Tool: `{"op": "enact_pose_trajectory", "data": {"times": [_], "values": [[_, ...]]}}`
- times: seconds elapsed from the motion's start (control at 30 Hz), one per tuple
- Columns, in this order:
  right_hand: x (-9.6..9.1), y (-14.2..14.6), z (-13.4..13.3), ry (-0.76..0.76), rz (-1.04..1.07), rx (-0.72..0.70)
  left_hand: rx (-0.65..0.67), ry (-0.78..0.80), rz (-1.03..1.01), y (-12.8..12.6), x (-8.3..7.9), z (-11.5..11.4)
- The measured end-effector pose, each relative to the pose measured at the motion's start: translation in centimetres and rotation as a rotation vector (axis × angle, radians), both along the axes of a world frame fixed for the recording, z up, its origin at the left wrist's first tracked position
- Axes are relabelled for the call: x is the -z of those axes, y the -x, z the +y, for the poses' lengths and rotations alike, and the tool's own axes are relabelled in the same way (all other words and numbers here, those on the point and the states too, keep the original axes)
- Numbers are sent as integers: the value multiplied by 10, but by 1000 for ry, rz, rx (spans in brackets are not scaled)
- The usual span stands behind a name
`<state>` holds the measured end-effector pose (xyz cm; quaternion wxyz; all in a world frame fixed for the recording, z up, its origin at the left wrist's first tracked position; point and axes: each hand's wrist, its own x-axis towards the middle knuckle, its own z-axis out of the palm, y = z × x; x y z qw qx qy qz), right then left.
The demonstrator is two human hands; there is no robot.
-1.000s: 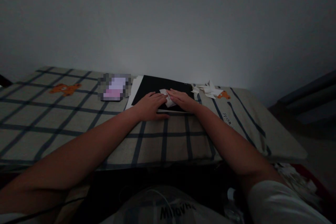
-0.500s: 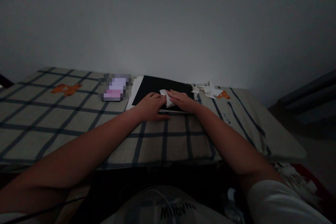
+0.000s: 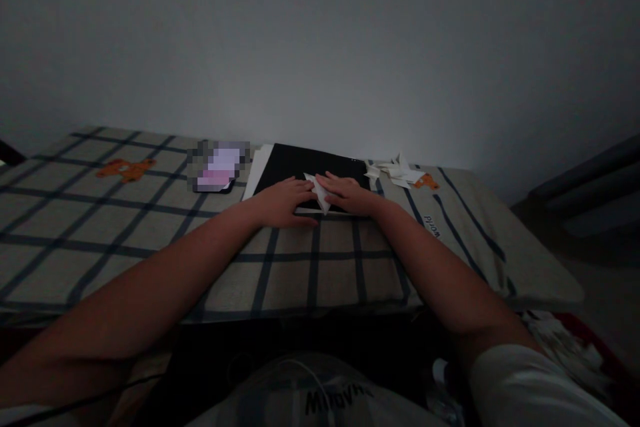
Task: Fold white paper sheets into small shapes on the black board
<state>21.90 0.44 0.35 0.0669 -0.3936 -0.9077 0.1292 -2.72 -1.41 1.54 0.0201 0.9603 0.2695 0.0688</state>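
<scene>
A small folded white paper piece (image 3: 319, 192) lies on a black board (image 3: 300, 163) at the far side of the checked table. My left hand (image 3: 283, 201) rests flat beside it on the left, fingertips touching the paper. From the right, my right hand (image 3: 347, 192) presses on the paper with fingers laid together. Both hands meet over the paper; part of it is hidden under the fingers.
A pile of folded white paper shapes (image 3: 397, 172) sits right of the board. A blurred phone-like object (image 3: 218, 167) lies to its left. White sheets (image 3: 254, 173) poke out under the board. The checked cloth (image 3: 150, 227) has orange bear prints. A wall stands right behind.
The paper has been turned and narrowed between my hands; its lower tip now points toward me. Both hands have shifted slightly but stay on the paper.
</scene>
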Motion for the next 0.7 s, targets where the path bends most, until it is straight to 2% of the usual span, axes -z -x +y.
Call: {"op": "enact_pose_trajectory", "data": {"times": [0.13,0.33,0.6,0.7], "values": [[-1,4,-4,-28,-31,12,2,59,-52,8,-6,6],[-2,7,-8,-60,-58,26,-4,-4,-93,8,-4,7],[6,1,1,-30,152,50,-92,-59,-5,0,2,1],[7,0,4,-49,256,71,-88,-90,11,-3,2,-1]]}}
